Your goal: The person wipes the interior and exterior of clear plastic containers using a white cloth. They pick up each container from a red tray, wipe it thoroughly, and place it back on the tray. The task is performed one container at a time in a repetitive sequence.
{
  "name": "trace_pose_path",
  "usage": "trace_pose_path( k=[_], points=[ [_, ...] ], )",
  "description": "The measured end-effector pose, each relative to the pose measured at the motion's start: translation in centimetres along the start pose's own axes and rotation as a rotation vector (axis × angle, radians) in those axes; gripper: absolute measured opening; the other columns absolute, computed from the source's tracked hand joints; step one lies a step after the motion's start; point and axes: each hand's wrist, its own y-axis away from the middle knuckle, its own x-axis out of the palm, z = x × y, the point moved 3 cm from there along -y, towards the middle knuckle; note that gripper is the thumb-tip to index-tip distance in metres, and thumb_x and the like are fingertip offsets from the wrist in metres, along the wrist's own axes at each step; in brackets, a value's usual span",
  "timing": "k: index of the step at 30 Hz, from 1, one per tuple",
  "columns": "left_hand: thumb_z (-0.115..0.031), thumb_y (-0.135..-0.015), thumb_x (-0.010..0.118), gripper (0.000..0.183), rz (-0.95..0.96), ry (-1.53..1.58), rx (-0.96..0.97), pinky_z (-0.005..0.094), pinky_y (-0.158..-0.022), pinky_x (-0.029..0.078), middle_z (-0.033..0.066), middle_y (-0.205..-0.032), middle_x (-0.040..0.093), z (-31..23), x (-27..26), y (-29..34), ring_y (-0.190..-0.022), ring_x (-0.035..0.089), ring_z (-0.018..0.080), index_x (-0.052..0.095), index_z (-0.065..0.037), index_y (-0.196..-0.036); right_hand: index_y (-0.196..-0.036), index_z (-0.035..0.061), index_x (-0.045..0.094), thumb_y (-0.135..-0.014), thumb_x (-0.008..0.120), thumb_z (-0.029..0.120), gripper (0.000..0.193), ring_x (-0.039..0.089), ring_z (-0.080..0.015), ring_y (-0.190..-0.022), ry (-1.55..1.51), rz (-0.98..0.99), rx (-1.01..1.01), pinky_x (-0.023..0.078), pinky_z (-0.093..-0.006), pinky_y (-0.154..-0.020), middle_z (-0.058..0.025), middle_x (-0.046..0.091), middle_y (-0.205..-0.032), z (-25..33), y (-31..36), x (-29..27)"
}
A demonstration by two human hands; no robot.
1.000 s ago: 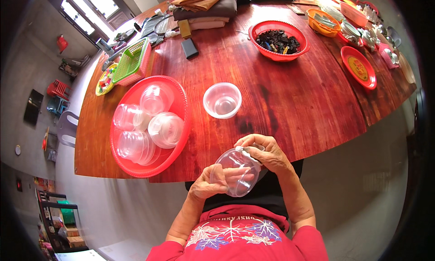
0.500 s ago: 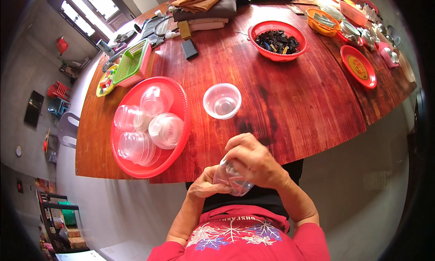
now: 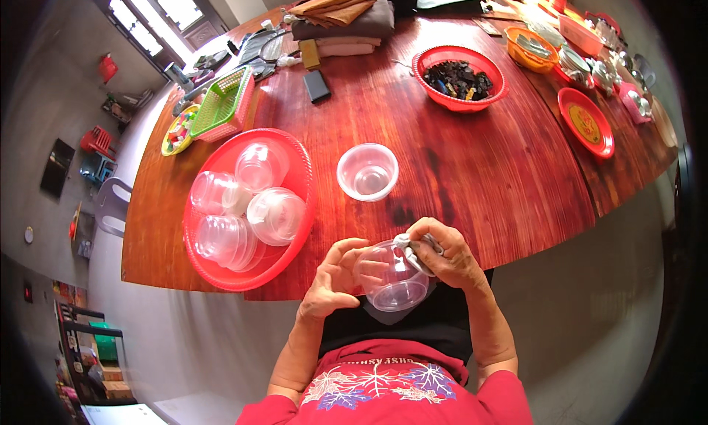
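Observation:
A clear plastic bowl (image 3: 399, 295) is tilted between my hands at the table's near edge. My left hand (image 3: 333, 281) curves around its left side, fingers visible through the clear wall and thumb near the base. In my right hand (image 3: 451, 259) a crumpled white-grey cloth (image 3: 423, 254) is pinched against the bowl's upper right side. Another clear bowl (image 3: 368, 173) stands upright on the table just beyond my hands. To the left, a round red tray (image 3: 305, 159) carries several stacks of similar clear bowls (image 3: 276, 216).
A red basket (image 3: 461, 103) with dark scraps stands at the far right of the wooden table (image 3: 509, 181). A green basket (image 3: 223, 104), folded cloths (image 3: 345, 28) and a dark box (image 3: 316, 87) lie toward the far left. Beyond the right seam is a red plate (image 3: 606, 144).
The held bowl has turned and risen slightly, its round opening now differently angled. My right hand has come out to its right side, showing the cloth. My left fingers have spread. The view shifted slightly.

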Motion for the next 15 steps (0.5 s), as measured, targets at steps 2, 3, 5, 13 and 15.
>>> trace_pose_path(
  k=[2, 3, 5, 13, 15],
  points=[
    [-0.017, -0.054, 0.094, 0.112, -0.016, -0.536, -0.037, 0.0426, -0.093, 0.048, 0.0143, -0.130, 0.049, -1.1, 1.2, -0.4, -0.115, 0.054, 0.0250, 0.028, -0.010, -0.145, -0.092, -0.0008, 0.053, -0.083, 0.059, -0.006, 0.012, 0.058, -0.0252, -0.071, 0.179, 0.027, -0.150, 0.047, -0.0328, -0.064, -0.0135, 0.054, -0.082, 1.8, -0.7, 0.4],
    [-0.020, -0.058, 0.092, 0.102, -0.078, -0.701, 0.021, 0.0376, -0.087, 0.050, 0.0121, -0.120, 0.054, -1.4, 2.7, -0.8, -0.107, 0.057, 0.0220, 0.033, -0.008, -0.140, -0.091, -0.0004, 0.053, -0.081, 0.060, -0.008, 0.014, 0.058, -0.0297, -0.070, 0.246, 0.005, -0.262, 0.048, -0.0343, -0.063, -0.0144, 0.055, -0.081, 2.5, -1.2, 0.8],
    [-0.022, -0.061, 0.091, 0.082, -0.264, -0.904, 0.106, 0.0328, -0.079, 0.052, 0.0092, -0.106, 0.058, 0.1, 1.9, -0.9, -0.095, 0.060, 0.0190, 0.043, -0.005, -0.126, -0.092, 0.0002, 0.054, -0.081, 0.059, -0.008, 0.015, 0.059, -0.0244, -0.069, 0.331, -0.039, -0.395, 0.048, -0.0315, -0.061, -0.0129, 0.057, -0.084, 2.9, -1.8, 1.7],
    [-0.012, -0.071, 0.082, 0.054, -0.372, -1.154, 0.389, 0.0352, -0.079, 0.053, 0.0101, -0.101, 0.056, -0.7, 3.3, -1.4, -0.093, 0.062, 0.0227, 0.046, -0.004, -0.110, -0.086, 0.0028, 0.060, -0.066, 0.068, 0.003, 0.021, 0.056, -0.0286, -0.102, 0.875, 0.064, -0.633, 0.043, -0.0395, -0.088, -0.0104, 0.058, -0.106, 7.0, -2.3, 6.5],
    [-0.014, -0.069, 0.083, 0.056, -0.418, -1.095, 0.255, 0.0354, -0.080, 0.053, 0.0105, -0.101, 0.055, -0.8, 3.1, -0.7, -0.094, 0.061, 0.0231, 0.046, -0.005, -0.110, -0.086, 0.0020, 0.060, -0.066, 0.069, -0.002, 0.022, 0.056, -0.0292, -0.102, 0.762, -0.028, -0.550, 0.044, -0.0400, -0.087, -0.0115, 0.058, -0.105, 6.2, -2.7, 5.8]
  ],
)
